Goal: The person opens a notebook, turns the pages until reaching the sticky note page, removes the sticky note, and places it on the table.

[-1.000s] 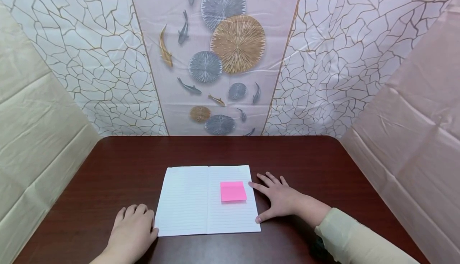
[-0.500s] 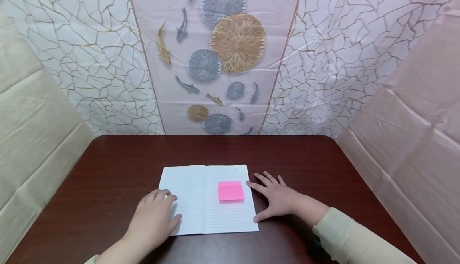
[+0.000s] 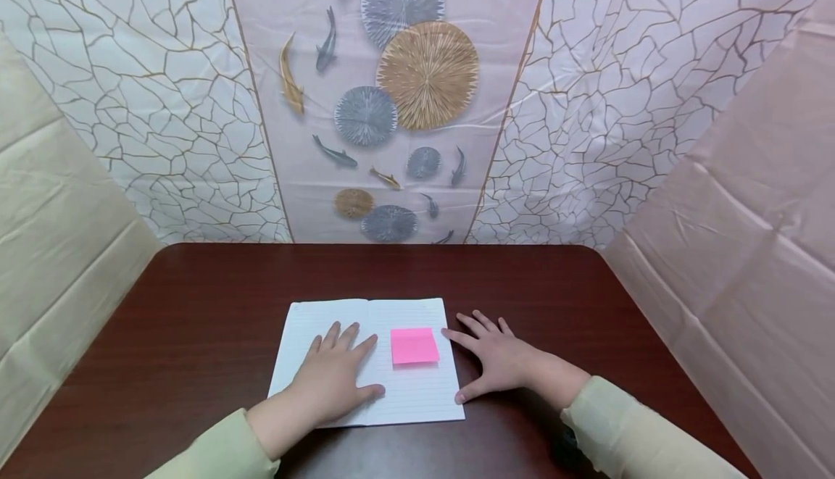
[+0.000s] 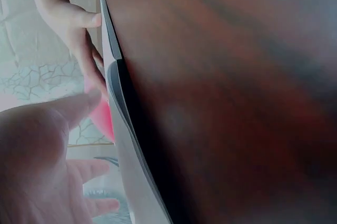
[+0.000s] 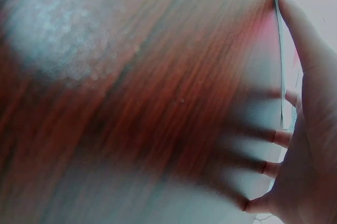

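An open lined notebook (image 3: 417, 399) lies flat on the dark wooden table. On its right page is a square pink sticky note (image 3: 414, 346), its lower edge slightly lifted. My left hand (image 3: 329, 377) is over the notebook's left page and centre fold, fingers spread, thumb pointing toward the right page. In the left wrist view the thumb and fingers stand a little above the paper, holding nothing. My right hand (image 3: 497, 356) rests beside the notebook with fingers spread. Its thumb and index fingertip touch the right edge of the page, and the other fingertips are on the table.
The brown table (image 3: 215, 283) extends around the notebook on all sides. Behind it hangs a patterned curtain (image 3: 391, 117) with fish and round motifs. Plain beige cloth panels (image 3: 724, 247) flank the table on both sides. A small dark object is partly hidden under the right sleeve.
My left hand has moved from the notebook's left edge rightward onto the page, its fingers spreading out. The right hand keeps its place at the right edge. The view has shifted slightly.
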`<state>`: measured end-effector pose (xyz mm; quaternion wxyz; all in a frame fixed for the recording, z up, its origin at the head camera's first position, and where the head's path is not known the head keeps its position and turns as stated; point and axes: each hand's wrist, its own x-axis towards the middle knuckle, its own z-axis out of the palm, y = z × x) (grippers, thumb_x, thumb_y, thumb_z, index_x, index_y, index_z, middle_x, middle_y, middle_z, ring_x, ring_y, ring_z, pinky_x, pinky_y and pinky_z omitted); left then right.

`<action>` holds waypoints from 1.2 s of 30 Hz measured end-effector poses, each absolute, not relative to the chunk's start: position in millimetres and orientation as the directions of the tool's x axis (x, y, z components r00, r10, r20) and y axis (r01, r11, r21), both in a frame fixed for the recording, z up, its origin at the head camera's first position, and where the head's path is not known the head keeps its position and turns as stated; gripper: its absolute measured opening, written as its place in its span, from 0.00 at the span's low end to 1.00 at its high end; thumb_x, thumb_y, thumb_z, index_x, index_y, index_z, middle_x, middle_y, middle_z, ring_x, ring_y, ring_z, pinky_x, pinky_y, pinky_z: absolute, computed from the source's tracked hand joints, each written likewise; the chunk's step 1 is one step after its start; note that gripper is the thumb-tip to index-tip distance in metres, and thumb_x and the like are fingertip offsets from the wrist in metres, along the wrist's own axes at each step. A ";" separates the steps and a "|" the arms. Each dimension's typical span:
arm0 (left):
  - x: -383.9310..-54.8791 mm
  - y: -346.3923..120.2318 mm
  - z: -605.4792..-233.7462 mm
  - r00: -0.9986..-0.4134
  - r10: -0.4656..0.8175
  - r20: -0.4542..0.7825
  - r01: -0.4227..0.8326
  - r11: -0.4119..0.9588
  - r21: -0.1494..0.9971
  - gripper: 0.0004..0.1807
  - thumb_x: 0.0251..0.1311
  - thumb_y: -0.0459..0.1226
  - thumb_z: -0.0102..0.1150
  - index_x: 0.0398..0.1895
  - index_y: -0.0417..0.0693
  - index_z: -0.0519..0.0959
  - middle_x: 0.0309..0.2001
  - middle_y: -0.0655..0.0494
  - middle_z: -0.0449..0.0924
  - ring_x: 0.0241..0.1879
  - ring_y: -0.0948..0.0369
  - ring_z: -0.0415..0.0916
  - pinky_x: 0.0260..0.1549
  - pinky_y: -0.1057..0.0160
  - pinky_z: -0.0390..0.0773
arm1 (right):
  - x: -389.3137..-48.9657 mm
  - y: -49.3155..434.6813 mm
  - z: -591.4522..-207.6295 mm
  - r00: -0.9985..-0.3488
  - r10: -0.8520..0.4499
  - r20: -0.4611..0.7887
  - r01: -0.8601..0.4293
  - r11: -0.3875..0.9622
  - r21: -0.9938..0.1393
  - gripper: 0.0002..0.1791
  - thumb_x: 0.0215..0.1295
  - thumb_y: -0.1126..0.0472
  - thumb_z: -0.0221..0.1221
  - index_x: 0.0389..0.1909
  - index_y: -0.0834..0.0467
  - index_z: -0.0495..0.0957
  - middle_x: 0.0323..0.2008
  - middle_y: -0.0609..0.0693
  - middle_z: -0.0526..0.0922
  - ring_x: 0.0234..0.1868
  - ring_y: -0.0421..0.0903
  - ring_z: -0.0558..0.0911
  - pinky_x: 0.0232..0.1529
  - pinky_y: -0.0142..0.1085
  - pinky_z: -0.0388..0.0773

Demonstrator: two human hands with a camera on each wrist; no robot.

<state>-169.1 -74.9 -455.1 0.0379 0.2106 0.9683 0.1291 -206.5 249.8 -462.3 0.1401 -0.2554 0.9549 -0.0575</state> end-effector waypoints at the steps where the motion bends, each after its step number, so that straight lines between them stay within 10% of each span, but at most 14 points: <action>1: -170.4 -73.6 -454.9 -0.907 0.420 -0.036 0.394 0.876 0.279 0.45 0.54 0.65 0.62 0.72 0.55 0.68 0.74 0.41 0.58 0.73 0.36 0.49 0.66 0.32 0.52 | -206.5 249.9 -462.8 -0.831 -0.504 -0.238 -0.471 0.863 -0.181 0.63 0.38 0.13 0.55 0.78 0.34 0.50 0.79 0.52 0.46 0.78 0.60 0.43 0.68 0.70 0.44; 36: -174.8 -71.0 -456.4 -0.896 0.400 -0.194 0.329 0.889 0.318 0.51 0.50 0.69 0.61 0.76 0.60 0.62 0.77 0.40 0.47 0.75 0.37 0.42 0.61 0.22 0.42 | -201.5 249.0 -458.0 -0.852 -0.507 -0.129 -0.495 0.861 -0.119 0.53 0.50 0.18 0.55 0.74 0.42 0.63 0.73 0.52 0.62 0.75 0.58 0.56 0.67 0.65 0.57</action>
